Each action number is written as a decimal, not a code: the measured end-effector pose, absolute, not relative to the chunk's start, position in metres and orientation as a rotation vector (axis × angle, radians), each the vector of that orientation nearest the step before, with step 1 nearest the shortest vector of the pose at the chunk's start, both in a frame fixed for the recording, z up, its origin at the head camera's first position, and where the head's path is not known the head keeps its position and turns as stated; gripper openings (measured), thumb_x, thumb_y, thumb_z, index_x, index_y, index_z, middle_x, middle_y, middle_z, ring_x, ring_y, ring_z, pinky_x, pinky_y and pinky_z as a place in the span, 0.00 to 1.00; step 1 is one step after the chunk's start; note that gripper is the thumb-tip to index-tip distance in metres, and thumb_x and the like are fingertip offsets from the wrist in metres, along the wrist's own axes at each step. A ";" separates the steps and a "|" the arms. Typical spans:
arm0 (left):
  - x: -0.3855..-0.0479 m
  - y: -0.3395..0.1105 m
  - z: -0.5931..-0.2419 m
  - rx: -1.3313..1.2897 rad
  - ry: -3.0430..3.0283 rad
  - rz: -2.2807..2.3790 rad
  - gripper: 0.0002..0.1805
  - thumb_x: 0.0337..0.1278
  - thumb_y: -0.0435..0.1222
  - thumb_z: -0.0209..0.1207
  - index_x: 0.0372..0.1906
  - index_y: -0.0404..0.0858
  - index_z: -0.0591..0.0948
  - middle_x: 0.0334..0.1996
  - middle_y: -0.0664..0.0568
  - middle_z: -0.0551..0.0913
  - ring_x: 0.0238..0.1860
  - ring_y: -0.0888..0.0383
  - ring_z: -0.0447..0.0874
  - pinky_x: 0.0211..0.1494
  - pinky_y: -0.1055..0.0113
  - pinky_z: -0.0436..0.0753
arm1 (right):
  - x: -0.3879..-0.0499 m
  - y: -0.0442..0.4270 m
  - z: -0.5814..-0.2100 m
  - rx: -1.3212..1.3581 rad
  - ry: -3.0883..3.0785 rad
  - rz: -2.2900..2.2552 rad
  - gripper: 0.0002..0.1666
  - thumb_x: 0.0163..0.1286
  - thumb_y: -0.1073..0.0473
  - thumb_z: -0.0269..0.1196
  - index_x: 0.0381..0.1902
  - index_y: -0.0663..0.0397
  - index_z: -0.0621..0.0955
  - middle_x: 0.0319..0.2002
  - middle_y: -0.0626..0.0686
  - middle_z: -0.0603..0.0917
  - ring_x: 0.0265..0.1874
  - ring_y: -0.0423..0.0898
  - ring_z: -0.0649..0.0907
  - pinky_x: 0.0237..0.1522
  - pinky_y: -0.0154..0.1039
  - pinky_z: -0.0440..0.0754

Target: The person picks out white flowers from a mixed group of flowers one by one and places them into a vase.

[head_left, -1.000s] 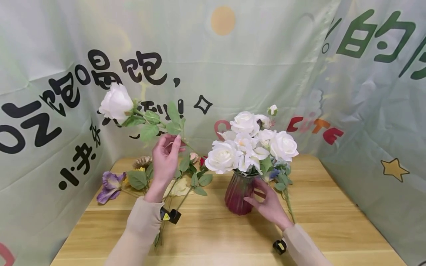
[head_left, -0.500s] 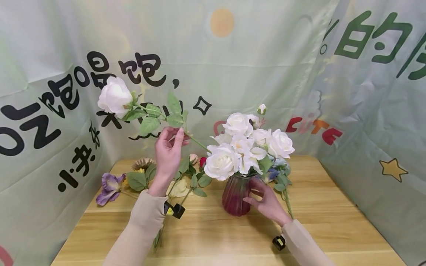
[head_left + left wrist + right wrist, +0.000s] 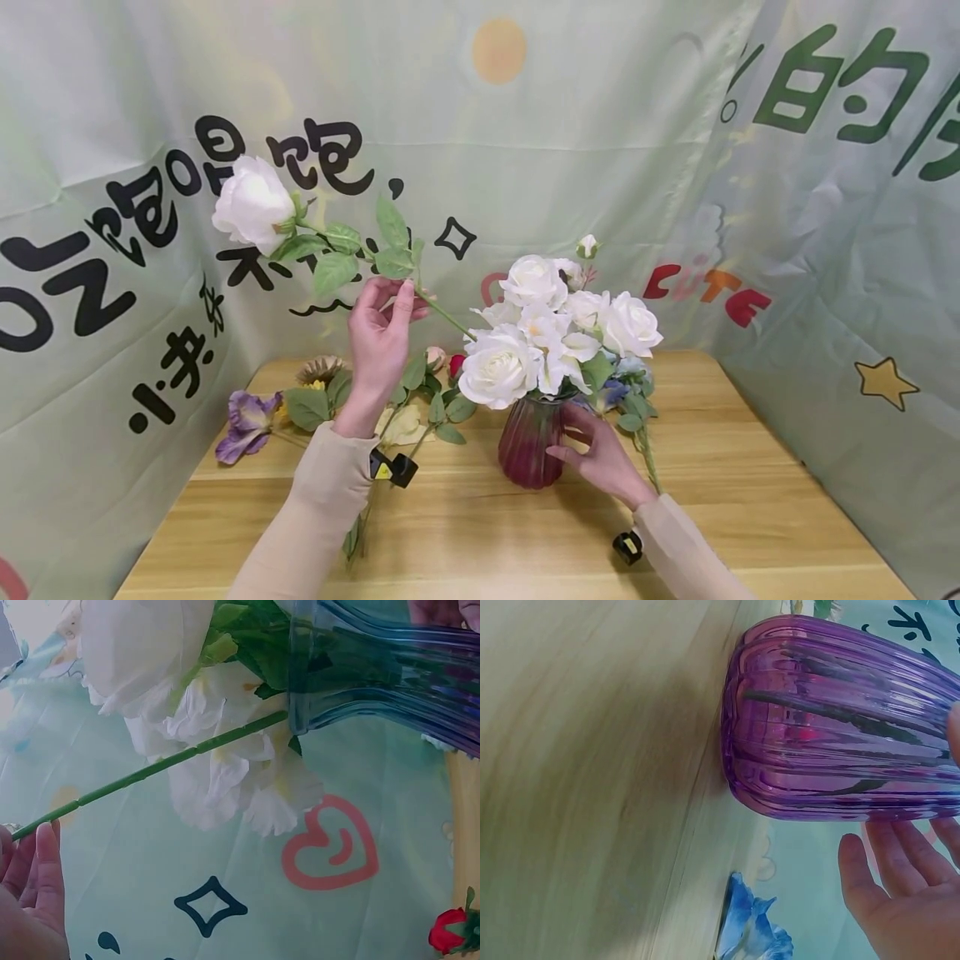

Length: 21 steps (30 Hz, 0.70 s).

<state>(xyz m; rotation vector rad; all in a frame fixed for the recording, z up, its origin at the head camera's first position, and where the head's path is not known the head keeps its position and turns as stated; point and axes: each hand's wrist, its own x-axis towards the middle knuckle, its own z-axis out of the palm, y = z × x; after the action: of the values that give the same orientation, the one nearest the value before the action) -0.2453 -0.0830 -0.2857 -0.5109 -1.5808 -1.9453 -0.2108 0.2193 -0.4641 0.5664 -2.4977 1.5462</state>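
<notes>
My left hand (image 3: 381,337) pinches the stem of a white rose (image 3: 253,204), whose bloom points up and left. In the left wrist view the bare green stem (image 3: 150,774) slants toward the rim of the vase; its end is at the rim, and I cannot tell whether it is inside. The ribbed glass vase (image 3: 529,446), reddish-purple at the bottom, stands on the table full of white flowers (image 3: 498,367). My right hand (image 3: 600,454) holds the vase from its right side, thumb in front, fingers partly hidden behind. Dark stems show through the glass in the right wrist view.
On the wooden table (image 3: 465,533), a purple flower (image 3: 247,425), a brown flower (image 3: 321,368), a red rose (image 3: 448,930) and leafy stems lie left of the vase. Blue flowers (image 3: 633,367) lie behind its right side. Printed cloth (image 3: 600,167) hangs behind and at both sides.
My left hand has risen slightly, lifting the white rose with its stem end now by the vase. The vase has shifted a little left and tilted slightly in my right hand.
</notes>
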 end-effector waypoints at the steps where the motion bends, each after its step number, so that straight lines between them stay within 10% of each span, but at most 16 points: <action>1: -0.245 -0.082 -0.285 -0.518 -1.579 -1.947 0.07 0.72 0.31 0.55 0.48 0.31 0.78 0.34 0.57 0.85 0.35 0.61 0.89 0.47 0.57 0.89 | -0.211 0.220 -0.464 0.567 -2.499 1.546 0.38 0.60 0.66 0.72 0.68 0.63 0.71 0.59 0.66 0.82 0.60 0.65 0.81 0.60 0.59 0.82; 14: -0.247 -0.072 -0.288 -0.547 -1.631 -1.999 0.10 0.72 0.30 0.55 0.50 0.26 0.75 0.36 0.56 0.84 0.36 0.62 0.90 0.49 0.61 0.90 | -0.210 0.219 -0.463 0.573 -2.501 1.542 0.38 0.60 0.66 0.72 0.68 0.63 0.71 0.59 0.66 0.82 0.59 0.65 0.81 0.59 0.58 0.83; 21: -0.252 -0.063 -0.300 -0.567 -1.782 -1.966 0.07 0.72 0.31 0.56 0.44 0.27 0.76 0.40 0.38 0.84 0.35 0.61 0.90 0.49 0.58 0.90 | -0.209 0.219 -0.461 0.573 -2.510 1.536 0.38 0.61 0.65 0.72 0.68 0.63 0.71 0.59 0.66 0.82 0.59 0.65 0.81 0.59 0.57 0.83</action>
<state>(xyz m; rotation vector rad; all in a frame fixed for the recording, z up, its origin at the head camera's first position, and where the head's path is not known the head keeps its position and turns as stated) -0.2524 -0.0633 -0.2999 -0.5672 -1.7821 -1.9656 -0.2095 0.2192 -0.4610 0.5725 -2.5102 1.5363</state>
